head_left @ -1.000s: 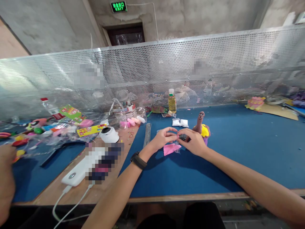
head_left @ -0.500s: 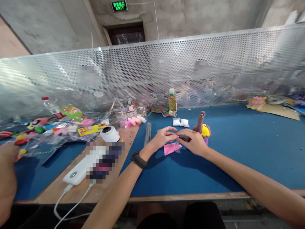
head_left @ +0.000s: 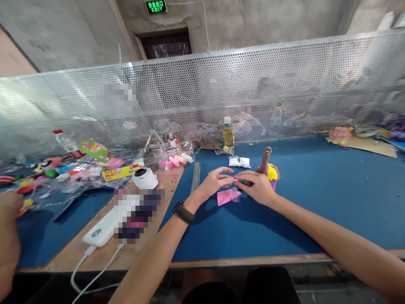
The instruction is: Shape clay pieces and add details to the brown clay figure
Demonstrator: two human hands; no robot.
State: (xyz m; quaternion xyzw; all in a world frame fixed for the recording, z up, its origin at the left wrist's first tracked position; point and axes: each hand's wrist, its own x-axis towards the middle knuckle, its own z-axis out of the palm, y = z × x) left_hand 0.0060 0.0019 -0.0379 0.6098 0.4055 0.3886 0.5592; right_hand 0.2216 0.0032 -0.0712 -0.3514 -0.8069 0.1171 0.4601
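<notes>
My left hand (head_left: 215, 182), with a black watch on its wrist, pinches at a small pink piece (head_left: 236, 180) between the two hands' fingertips. My right hand (head_left: 257, 186) meets it from the right, closed around a small dark object that its fingers mostly hide. Below the fingertips a pink, clay-like sheet (head_left: 225, 196) lies on the blue mat, with clear plastic at its right end. Just behind my right hand stands a modelled figure (head_left: 272, 172) with a long brown neck, small face and yellow and purple body.
Two white packets (head_left: 238, 161) and an oil bottle (head_left: 228, 134) stand behind the hands. Thin wires (head_left: 195, 177) lie to the left. Further left are a white power bank (head_left: 110, 223) with cables, a white roll (head_left: 144, 179) and another person's hand (head_left: 9, 223). A perforated metal screen (head_left: 190, 93) borders the back.
Both hands stay in nearly the same place. The dark object in my right hand shows less than before, as the fingers cover more of it. The view has shifted slightly.
</notes>
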